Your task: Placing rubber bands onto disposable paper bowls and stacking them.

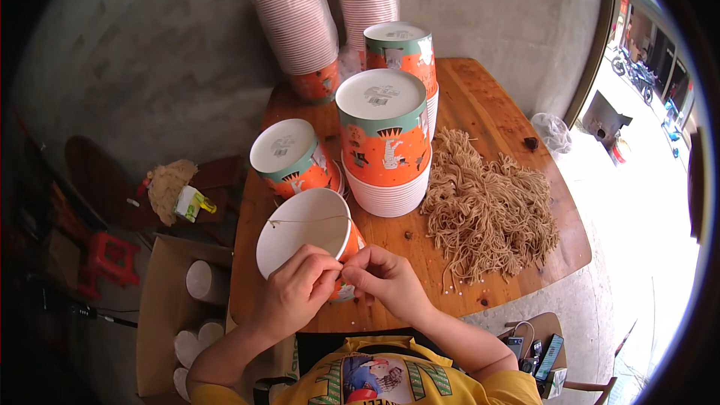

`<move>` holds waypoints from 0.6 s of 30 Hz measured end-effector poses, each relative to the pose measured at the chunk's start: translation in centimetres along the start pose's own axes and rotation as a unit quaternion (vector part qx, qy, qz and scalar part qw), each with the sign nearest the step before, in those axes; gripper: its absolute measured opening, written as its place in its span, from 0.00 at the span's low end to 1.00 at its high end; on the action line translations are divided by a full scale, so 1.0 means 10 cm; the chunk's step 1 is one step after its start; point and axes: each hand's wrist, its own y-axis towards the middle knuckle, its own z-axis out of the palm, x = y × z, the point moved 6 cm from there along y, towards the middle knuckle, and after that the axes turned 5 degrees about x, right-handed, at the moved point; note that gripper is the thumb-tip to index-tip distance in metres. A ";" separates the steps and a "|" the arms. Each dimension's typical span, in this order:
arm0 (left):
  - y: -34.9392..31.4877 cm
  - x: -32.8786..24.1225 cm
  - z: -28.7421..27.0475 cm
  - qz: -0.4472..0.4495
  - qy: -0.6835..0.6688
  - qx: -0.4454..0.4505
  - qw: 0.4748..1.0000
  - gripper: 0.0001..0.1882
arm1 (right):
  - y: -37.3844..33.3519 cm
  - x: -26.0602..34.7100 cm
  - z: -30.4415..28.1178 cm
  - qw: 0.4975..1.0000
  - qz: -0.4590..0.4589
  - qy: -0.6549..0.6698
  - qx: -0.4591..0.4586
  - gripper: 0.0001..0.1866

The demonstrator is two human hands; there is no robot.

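A round paper bucket, white inside and orange outside, tilts with its mouth toward me at the table's near side. A thin tan string stretches across its mouth, from the left wall to the right rim. My left hand reaches over the front of the rim, thumb and fingers pinched together. Close against it, my right hand also pinches at the bucket's right outer side. Both appear to grip the string's end, which the fingers mostly hide.
Stacked upside-down paper buckets stand behind, with a shorter stack left of them. Tall wrapped bucket stacks rest against the wall. Tan strings lie heaped on the wooden table. A cardboard box sits low at left.
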 end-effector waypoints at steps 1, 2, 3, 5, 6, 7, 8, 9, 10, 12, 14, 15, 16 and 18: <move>0.00 0.00 0.00 0.002 0.000 -0.001 1.000 0.10 | 0.01 -0.02 0.01 1.000 -0.004 0.022 0.002 0.06; 0.00 0.00 0.01 0.002 0.000 -0.002 1.000 0.10 | 0.02 -0.04 0.01 0.999 -0.009 0.044 0.003 0.05; 0.00 0.00 0.02 -0.002 -0.014 -0.006 1.000 0.09 | 0.02 -0.05 0.02 0.999 -0.009 0.043 0.003 0.05; -0.02 0.01 0.02 -0.006 -0.027 -0.010 1.000 0.09 | 0.02 0.01 -0.01 0.994 -0.096 0.000 -0.043 0.04; -0.03 0.08 0.03 -0.067 -0.091 -0.004 0.994 0.10 | 0.04 -0.02 -0.03 0.994 -0.096 0.000 -0.042 0.04; -0.05 0.15 0.05 -0.128 -0.155 0.002 0.980 0.10 | 0.05 -0.01 -0.08 0.986 -0.134 -0.064 -0.073 0.04; -0.04 0.16 0.05 -0.128 -0.156 0.002 0.979 0.10 | 0.04 0.01 -0.11 0.972 -0.170 -0.128 -0.104 0.05; -0.04 0.21 0.07 -0.163 -0.189 0.023 0.968 0.11 | 0.05 0.00 -0.11 0.972 -0.170 -0.128 -0.104 0.05; -0.05 0.26 0.09 -0.196 -0.223 0.044 0.954 0.12 | 0.05 0.02 -0.11 0.962 -0.184 -0.167 -0.115 0.05; -0.07 0.31 0.08 -0.192 -0.218 0.050 0.956 0.14 | 0.05 0.06 -0.08 0.951 -0.198 -0.203 -0.122 0.06; -0.06 0.32 0.07 -0.185 -0.215 0.058 0.957 0.16 | 0.03 0.13 -0.04 0.935 -0.221 -0.250 -0.122 0.05; -0.05 0.30 0.06 -0.176 -0.211 0.065 0.959 0.17 | 0.03 0.14 -0.04 0.935 -0.220 -0.250 -0.122 0.05; -0.04 0.28 0.05 -0.166 -0.207 0.073 0.961 0.18 | 0.03 0.15 -0.03 0.933 -0.218 -0.255 -0.127 0.05; -0.04 0.28 0.06 -0.166 -0.216 0.080 0.959 0.19 | 0.04 0.15 -0.04 0.932 -0.216 -0.260 -0.133 0.05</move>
